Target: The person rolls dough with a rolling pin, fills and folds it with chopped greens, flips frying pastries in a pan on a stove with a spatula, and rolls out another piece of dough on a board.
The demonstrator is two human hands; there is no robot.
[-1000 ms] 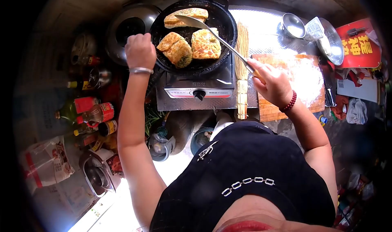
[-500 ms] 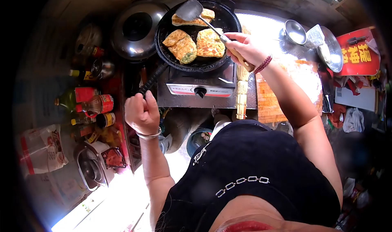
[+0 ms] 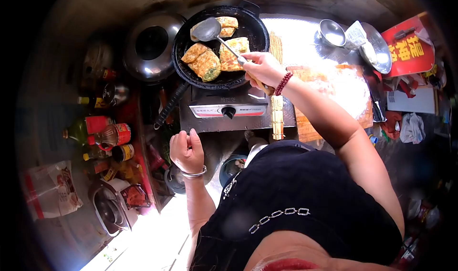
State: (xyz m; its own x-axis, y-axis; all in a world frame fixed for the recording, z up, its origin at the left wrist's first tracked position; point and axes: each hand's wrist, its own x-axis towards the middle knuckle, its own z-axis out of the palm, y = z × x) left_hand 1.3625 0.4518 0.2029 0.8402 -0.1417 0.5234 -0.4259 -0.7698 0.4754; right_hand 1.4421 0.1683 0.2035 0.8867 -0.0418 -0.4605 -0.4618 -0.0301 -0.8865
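My right hand point(image 3: 261, 71) is closed round the wooden handle of a metal spatula point(image 3: 207, 29). The spatula's blade is over the folded flatbread at the back point(image 3: 228, 26) of a black pan point(image 3: 179, 56). Two more folded flatbreads lie in the pan, one at the front left point(image 3: 204, 64) and one at the right point(image 3: 231, 56). Below the pan's handle point(image 3: 168, 110), apart from it, my left hand point(image 3: 187, 152) is raised with its fingers curled; whether it holds anything is hidden.
The pan stands on a gas stove point(image 3: 228, 111). Left of it are a domed lid point(image 3: 150, 44) and bottles point(image 3: 114, 135). To the right are a straw brush point(image 3: 276, 116), a floured board point(image 3: 307, 128), a bowl point(image 3: 332, 32) and a metal tray point(image 3: 381, 56).
My left hand has moved from beside the pan down towards my body. My right hand and the spatula have shifted up and left, and the blade is now over the back flatbread's left part.
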